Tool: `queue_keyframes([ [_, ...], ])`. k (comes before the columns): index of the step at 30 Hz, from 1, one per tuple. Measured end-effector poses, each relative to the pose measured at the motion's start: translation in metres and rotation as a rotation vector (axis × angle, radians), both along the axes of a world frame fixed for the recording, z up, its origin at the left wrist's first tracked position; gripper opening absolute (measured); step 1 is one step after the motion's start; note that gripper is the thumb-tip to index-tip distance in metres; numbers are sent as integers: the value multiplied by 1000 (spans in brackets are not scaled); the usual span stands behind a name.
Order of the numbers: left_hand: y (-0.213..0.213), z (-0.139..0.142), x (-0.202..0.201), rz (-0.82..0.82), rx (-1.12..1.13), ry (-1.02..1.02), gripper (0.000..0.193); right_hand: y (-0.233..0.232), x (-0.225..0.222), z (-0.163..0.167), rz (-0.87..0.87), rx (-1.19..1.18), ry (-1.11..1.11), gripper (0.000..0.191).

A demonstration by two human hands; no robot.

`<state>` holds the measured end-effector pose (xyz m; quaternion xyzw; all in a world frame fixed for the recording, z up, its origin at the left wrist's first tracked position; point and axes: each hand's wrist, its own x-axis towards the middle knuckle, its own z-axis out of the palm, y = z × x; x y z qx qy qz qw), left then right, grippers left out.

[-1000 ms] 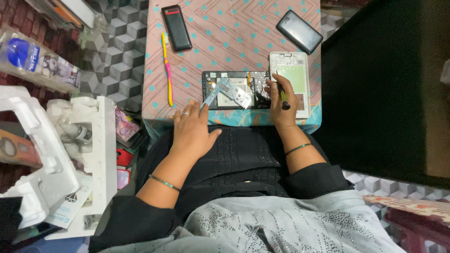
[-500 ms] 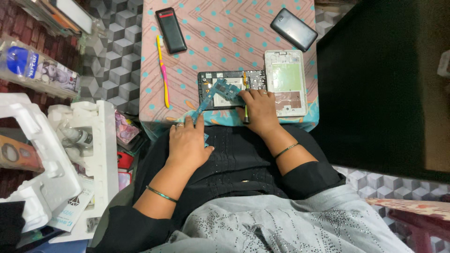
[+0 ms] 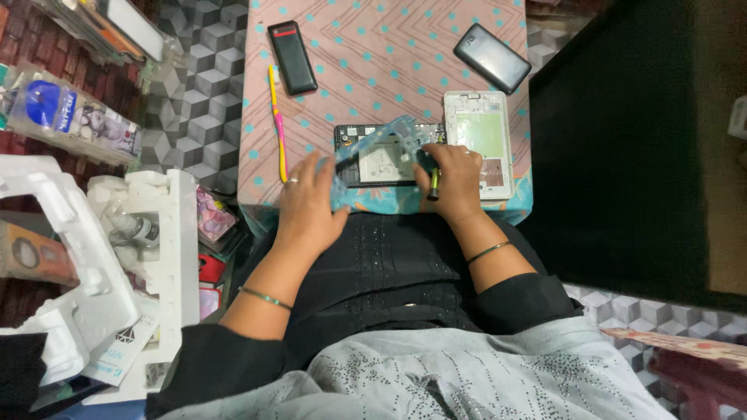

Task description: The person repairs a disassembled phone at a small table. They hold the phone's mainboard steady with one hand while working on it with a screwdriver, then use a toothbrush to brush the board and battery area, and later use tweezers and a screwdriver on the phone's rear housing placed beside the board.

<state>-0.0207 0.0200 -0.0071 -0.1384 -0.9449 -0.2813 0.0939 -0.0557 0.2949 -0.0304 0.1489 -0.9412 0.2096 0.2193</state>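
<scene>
A small table [image 3: 389, 47] with a pink cloth, printed with teal dots and zigzag lines, stands in front of the seated person and serves here as the landmark. To the left of the table, on the floor, lies white foam packaging [image 3: 93, 264] with small bottles in it.

On the left part of the table a thin yellow and pink tool [image 3: 276, 120] lies lengthwise, and just beside it, nearer the far edge, a black phone with a red stripe [image 3: 292, 68]. The left hand [image 3: 307, 202] rests at the near left edge of the table. Its fingers are spread a little and lie flat, and their tips touch the left side of a clear bluish plastic sheet [image 3: 373, 159].

This sheet is tilted and covers partly the opened device [image 3: 381, 155], which lies in the middle of the table near the front edge. The device has a black frame, its back is off, and inside shows a pale grey battery and small parts along the upper edge.

The right hand [image 3: 455, 183] lies on the right end of the device. Its fingers are curled together around a small dark tool with a yellow band [image 3: 433, 185], whose end points toward the person.

Just right of the device lies a white back cover [image 3: 478, 140], with its inner side up. At the far right corner of the table is a dark grey phone [image 3: 492, 58], turned at an angle.
</scene>
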Motion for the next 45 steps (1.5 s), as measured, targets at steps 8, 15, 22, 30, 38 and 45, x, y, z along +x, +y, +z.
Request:
queue_keyframes([
  [8,24,-37,-40,130,378,-61,67,1,-6,-5,-200,36,-34,36],
  [15,25,-61,-59,147,199,71,52,0,-6,-6,-212,160,-38,37],
  [22,25,-71,-64,175,25,37,53,-1,-6,-11,-184,244,-58,33],
  [30,28,-71,-64,144,-139,-63,62,-2,-8,-12,-197,274,-107,33],
  [38,31,-59,-60,90,-160,-138,73,1,-8,-12,-246,276,-126,26],
  [45,28,-52,-57,52,-180,-196,95,3,-8,-16,-233,278,-116,28],
])
